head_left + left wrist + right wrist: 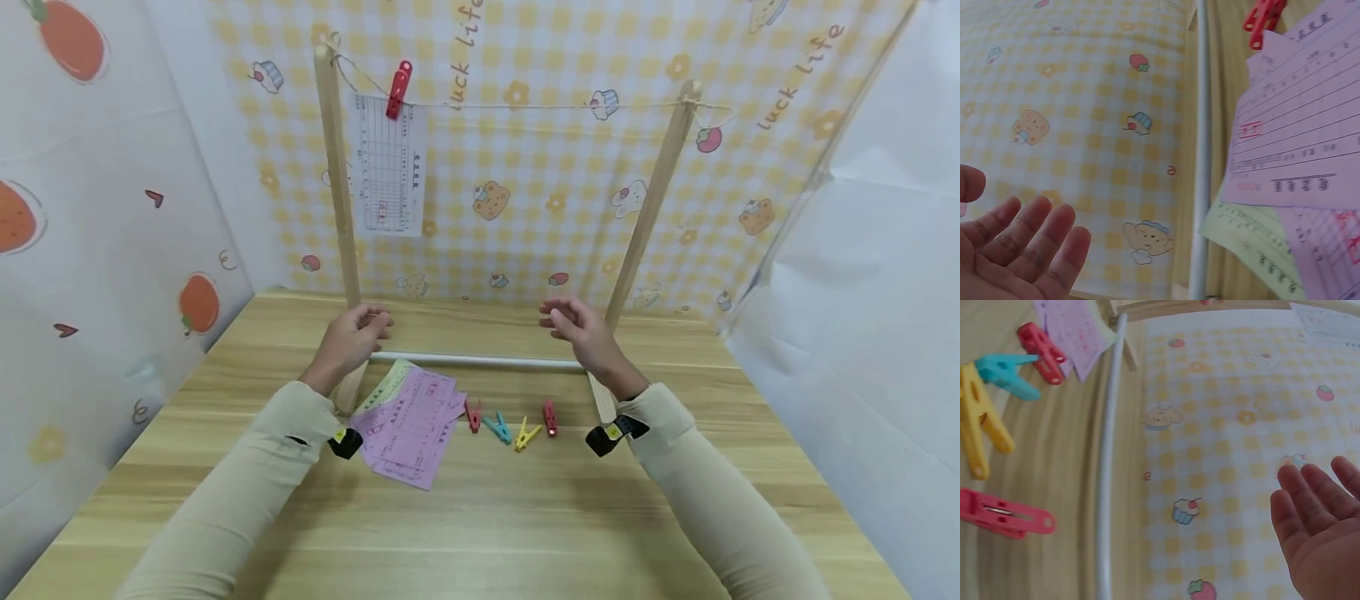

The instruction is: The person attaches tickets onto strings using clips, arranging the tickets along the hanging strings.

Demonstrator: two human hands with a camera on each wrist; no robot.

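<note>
My left hand (355, 337) hovers by the left post with its fingers loosely bent and holding nothing. Across from it, my right hand (585, 333) is held near the right post, fingers relaxed and apart from everything. Below the left hand lies a fanned pile of pink printed slips (416, 425) with a green slip (388, 385) under them. To its right on the table are a red clothespin (473, 415), a blue clothespin (498, 428), a yellow clothespin (527, 435) and another red clothespin (551, 418). A white printed slip (390, 179) hangs from the string under a red clothespin (399, 90).
Two wooden posts, left (339, 183) and right (652, 204), carry the string (510, 106). A white rod (480, 361) joins them low down, in front of the hands' fingertips. A checked yellow backdrop (525, 233) stands behind, with white sheets at both sides of the wooden table (480, 533).
</note>
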